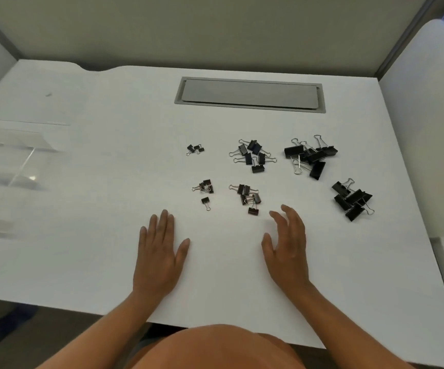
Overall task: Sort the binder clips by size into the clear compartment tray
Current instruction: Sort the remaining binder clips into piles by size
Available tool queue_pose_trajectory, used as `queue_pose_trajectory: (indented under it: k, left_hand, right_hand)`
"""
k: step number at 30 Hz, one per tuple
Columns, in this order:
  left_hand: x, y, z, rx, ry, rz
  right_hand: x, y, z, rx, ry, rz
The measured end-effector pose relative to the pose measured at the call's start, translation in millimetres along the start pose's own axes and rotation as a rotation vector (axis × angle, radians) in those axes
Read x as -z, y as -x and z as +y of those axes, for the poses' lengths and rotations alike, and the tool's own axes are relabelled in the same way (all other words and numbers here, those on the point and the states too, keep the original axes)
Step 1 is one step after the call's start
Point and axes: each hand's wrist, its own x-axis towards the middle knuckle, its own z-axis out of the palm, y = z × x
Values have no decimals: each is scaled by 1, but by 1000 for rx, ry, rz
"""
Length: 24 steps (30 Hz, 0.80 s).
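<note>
Both hands are empty: left hand [159, 251] lying flat, right hand [287, 246] hovering half-open beside the nearest clip [253, 210]. Piles are sitting mid-frame; clear tray [15, 155] is waiting far left. Best pinching bodies, not handles.

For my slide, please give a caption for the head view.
Both hands rest empty before six binder clip piles; clear tray waits left.

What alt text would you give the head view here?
Two empty hands, left hand flat and right hand slightly raised, rest on a white desk before six loose piles of black binder clips. A clear compartment tray sits at far left, apparently empty.
</note>
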Motion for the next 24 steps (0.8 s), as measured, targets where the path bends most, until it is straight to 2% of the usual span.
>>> queue_pose_trajectory:
  k: [4,7,10,13,17,24]
  left_hand:
    - [0,1,-1,-21,-34,-31]
    - [1,1,-2,-32,-31,-36]
    - [1,1,-2,-42,-34,-30]
    - [-1,3,1,-110,-85,-11]
    - [-1,3,-2,-197,-143,-4]
    - [6,-4,-21,-312,-153,-76]
  right_hand:
    - [2,3,-2,-55,8,-30]
    - [-4,1,-5,-13,119,-38]
    - [-2,2,-3,16,120,5]
    - [-8,10,-6,152,175,26]
    - [-37,20,-44,347,214,-126]
    - [-87,-4,-101,213,351,-177]
